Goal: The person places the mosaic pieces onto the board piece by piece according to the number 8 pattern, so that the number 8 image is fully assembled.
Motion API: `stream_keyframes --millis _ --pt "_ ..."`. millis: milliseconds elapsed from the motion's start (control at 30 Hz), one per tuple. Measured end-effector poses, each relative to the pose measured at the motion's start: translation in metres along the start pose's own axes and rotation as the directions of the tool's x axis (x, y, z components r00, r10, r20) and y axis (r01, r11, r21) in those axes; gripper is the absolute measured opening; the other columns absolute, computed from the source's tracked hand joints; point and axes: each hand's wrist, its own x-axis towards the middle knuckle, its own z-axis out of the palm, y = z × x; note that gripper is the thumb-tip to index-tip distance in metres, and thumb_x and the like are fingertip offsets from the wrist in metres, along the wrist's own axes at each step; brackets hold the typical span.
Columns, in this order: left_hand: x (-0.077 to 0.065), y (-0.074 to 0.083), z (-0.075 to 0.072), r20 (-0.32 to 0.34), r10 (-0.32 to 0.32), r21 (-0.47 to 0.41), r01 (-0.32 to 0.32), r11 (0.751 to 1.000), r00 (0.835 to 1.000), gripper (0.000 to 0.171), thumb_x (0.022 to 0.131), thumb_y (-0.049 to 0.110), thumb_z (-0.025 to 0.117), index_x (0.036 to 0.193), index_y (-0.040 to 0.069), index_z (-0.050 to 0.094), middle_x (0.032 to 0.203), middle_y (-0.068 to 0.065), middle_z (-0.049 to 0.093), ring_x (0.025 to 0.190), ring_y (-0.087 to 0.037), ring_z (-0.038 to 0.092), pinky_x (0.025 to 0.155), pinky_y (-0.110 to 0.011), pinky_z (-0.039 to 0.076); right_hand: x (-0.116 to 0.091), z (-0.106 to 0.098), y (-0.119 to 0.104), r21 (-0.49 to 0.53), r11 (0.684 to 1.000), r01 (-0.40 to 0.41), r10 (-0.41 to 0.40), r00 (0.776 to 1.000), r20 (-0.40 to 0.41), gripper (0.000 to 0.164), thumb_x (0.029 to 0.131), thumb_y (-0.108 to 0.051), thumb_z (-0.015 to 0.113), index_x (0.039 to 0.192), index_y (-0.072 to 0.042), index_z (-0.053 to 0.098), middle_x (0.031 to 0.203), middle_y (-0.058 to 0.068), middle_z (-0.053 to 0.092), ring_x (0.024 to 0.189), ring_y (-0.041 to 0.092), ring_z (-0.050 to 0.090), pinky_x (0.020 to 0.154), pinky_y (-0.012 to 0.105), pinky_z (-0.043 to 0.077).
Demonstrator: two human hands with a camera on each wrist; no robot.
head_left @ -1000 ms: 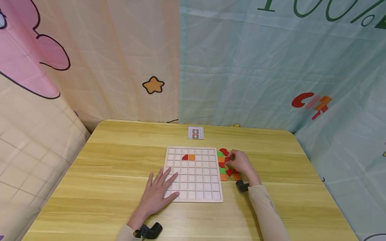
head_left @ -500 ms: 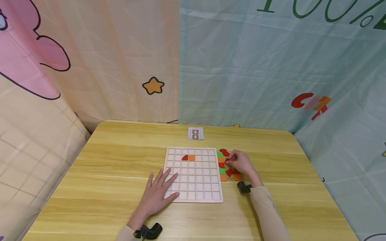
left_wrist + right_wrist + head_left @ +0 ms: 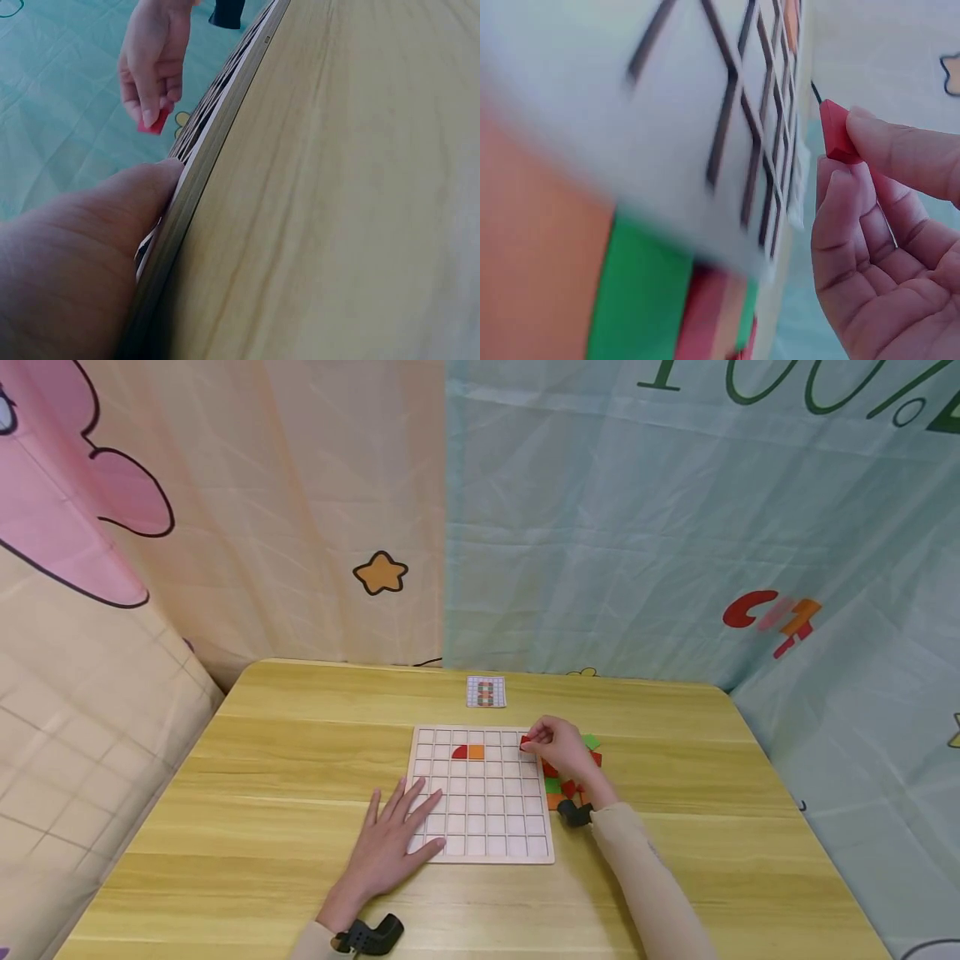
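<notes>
A square white grid board (image 3: 487,818) lies on the table. My left hand (image 3: 390,845) rests on its left edge with the fingers spread and straight. A red quarter-round tile (image 3: 461,752) and an orange square tile (image 3: 476,752) sit side by side in the upper part of the grid. Above the board's upper right corner, my right hand (image 3: 564,750) pinches a small red tile (image 3: 838,133) between thumb and fingertips. The tile's full shape is partly covered by the fingers. In the left wrist view the red tile shows above the board's surface.
Loose tiles lie along the board's right side, among them a green tile (image 3: 552,786), an orange tile (image 3: 554,802) and a red tile (image 3: 568,789); my right forearm covers some. A small patterned card (image 3: 486,692) lies behind the board. Fabric curtains (image 3: 600,527) hang behind the wooden table (image 3: 300,760).
My right hand has moved left from the loose tiles to over the board's upper right corner, carrying the red tile. My left hand has stayed in place.
</notes>
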Motion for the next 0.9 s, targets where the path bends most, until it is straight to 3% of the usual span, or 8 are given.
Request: stream_keyframes --millis 167,333,733,900 --pt "0.0 -0.001 0.001 -0.012 0.003 -0.001 -0.003 1.0 1.0 0.065 0.089 0.053 0.056 0.143 0.02 0.045 0.151 -0.011 0.032 0.138 -0.037 0.022 0.109 -0.06 0.004 0.015 0.023 -0.006 0.018 0.999 0.03 -0.032 0.996 0.082 0.015 0.081 -0.012 0.076 0.085 -0.005 0.064 0.078 0.004 0.06 0.069 0.018 0.055 0.062 0.028 0.049" --pt "0.0 -0.002 0.002 0.0 0.007 0.011 -0.007 1.0 1.0 0.065 0.09 0.055 0.054 0.144 0.021 0.044 0.151 -0.01 0.031 0.139 -0.036 0.02 0.109 -0.06 0.004 0.021 0.037 -0.01 0.01 1.0 0.005 -0.006 0.991 0.136 0.01 0.082 -0.01 0.075 0.082 -0.007 0.066 0.076 0.002 0.061 0.068 0.017 0.055 0.062 0.027 0.049" --pt "0.001 -0.004 0.0 0.009 0.007 0.025 -0.007 1.0 1.0 0.065 0.089 0.055 0.054 0.144 0.021 0.044 0.152 -0.01 0.029 0.139 -0.036 0.019 0.11 -0.059 0.003 0.026 0.042 -0.016 -0.085 0.995 -0.042 0.054 0.988 0.145 0.01 0.081 -0.016 0.076 0.08 -0.009 0.069 0.075 0.0 0.062 0.067 0.018 0.052 0.06 0.028 0.045" --pt "0.0 -0.005 0.002 0.024 -0.006 0.002 0.006 1.0 1.0 0.066 0.09 0.057 0.053 0.145 0.023 0.042 0.153 -0.009 0.027 0.14 -0.034 0.017 0.11 -0.058 0.0 0.022 0.041 -0.018 -0.092 0.991 -0.097 0.107 0.987 0.122 0.01 0.081 -0.016 0.077 0.078 -0.009 0.07 0.075 0.001 0.062 0.067 0.018 0.053 0.058 0.027 0.045"
